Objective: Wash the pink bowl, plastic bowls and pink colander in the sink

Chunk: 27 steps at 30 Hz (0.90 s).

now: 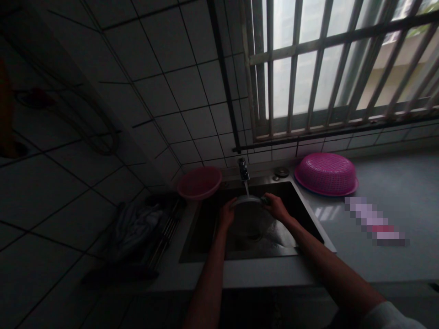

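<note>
A round, pale-rimmed dish (247, 199) is being held over the sink (260, 254), in its far middle part, and is being met by water (246, 188) from the faucet (243, 169). Its left edge is being clamped by the curled fingers of the left hand (227, 214), its right by those of the right hand (275, 207); finger spacing cannot be told. The sink is being flanked by a pink basin (199, 183), far left, and a magenta basket (327, 174), far right.
</note>
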{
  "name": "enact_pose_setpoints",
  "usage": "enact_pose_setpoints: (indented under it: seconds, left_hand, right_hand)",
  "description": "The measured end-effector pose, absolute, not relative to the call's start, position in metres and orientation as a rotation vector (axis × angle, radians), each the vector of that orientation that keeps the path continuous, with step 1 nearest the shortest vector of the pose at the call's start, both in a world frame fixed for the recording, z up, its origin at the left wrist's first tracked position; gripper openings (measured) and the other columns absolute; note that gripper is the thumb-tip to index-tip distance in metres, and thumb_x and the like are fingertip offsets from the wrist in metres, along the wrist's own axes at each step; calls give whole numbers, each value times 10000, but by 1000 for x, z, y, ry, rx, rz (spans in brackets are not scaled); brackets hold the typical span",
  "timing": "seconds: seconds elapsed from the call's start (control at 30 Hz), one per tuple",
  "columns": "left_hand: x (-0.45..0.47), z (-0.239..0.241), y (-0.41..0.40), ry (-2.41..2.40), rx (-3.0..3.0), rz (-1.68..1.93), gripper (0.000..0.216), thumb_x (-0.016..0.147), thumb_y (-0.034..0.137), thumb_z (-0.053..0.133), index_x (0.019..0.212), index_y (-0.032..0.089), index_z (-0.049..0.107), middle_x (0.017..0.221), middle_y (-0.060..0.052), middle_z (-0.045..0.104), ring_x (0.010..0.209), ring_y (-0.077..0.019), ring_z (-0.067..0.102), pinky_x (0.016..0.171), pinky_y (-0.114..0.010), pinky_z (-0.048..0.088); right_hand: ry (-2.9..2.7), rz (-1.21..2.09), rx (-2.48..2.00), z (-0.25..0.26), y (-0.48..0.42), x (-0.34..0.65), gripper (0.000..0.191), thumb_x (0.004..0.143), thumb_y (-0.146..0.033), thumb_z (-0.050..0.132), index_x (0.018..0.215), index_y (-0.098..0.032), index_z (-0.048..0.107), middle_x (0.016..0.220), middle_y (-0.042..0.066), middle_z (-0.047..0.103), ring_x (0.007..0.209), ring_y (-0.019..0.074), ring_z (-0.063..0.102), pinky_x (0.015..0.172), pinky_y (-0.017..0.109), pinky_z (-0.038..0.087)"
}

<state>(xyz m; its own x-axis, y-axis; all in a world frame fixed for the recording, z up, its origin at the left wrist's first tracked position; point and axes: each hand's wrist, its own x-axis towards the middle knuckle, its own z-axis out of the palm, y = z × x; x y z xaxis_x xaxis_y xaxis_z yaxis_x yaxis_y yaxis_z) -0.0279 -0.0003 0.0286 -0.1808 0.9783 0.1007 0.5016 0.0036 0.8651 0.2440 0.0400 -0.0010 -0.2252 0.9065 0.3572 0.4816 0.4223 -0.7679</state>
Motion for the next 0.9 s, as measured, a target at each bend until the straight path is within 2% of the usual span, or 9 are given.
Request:
enact_pose_setpoints:
  seconds: [0.17,0.27,0.33,0.43,0.57,0.63,0.8,0.9]
  left_hand:
    - [-36,31,4,1706,1358,1309,328,953,226,613,1244,208,765,1300,-88,774,1309,-264,675,1175,-485,492]
    - [-39,30,5,1661,1289,1369,345,955,303,648,1261,184,749,1222,-111,800,1263,-288,700,1143,-518,511]
    - [-38,30,5,1687,1308,1335,336,942,285,662,1250,181,747,1199,-117,804,1235,-290,713,1126,-518,522]
    - [-36,28,2,1772,1373,1261,335,896,175,688,1225,178,746,1246,-127,785,1227,-274,716,1122,-476,524]
    - [-33,27,-1,1772,1536,1206,535,823,92,748,1343,203,691,1416,-130,701,1326,-264,661,1162,-430,491]
    - [-32,27,-2,1766,1605,1162,566,840,112,745,1389,224,666,1459,-117,675,1356,-265,640,1178,-430,478]
    - [-30,29,-3,1824,1603,1068,396,959,201,637,1346,250,707,1419,-93,706,1331,-261,661,1165,-443,489]
    - [-25,29,-2,1807,1577,1044,372,981,233,611,1336,264,717,1414,-79,710,1321,-250,669,1161,-430,496]
  right_hand:
    - [-1800,650,-1440,-14,50,261,246,762,-248,793,982,-221,690,965,50,749,864,219,683,734,268,449]
    - [-1785,655,-1479,-18,54,267,163,772,-205,739,922,-220,679,904,37,743,824,208,676,692,249,421]
    - [-1758,662,-1449,-16,54,267,110,786,-205,698,889,-220,665,852,21,726,787,196,659,669,241,407]
    - [-1779,695,-1336,-9,50,261,113,771,-183,661,881,-211,654,841,10,709,780,185,643,684,239,414]
    - [-1929,777,-1144,2,39,251,176,738,-145,645,902,-210,643,912,14,705,839,189,646,746,247,438]
    - [-1966,815,-1077,6,34,246,180,749,-145,637,916,-212,637,933,15,696,859,192,643,764,252,447]
    - [-1974,821,-1048,9,32,242,195,773,-128,630,947,-215,643,923,7,669,854,187,623,779,257,445]
    - [-1920,723,-1095,9,37,245,200,795,-118,628,967,-215,657,959,22,651,879,187,614,808,264,442]
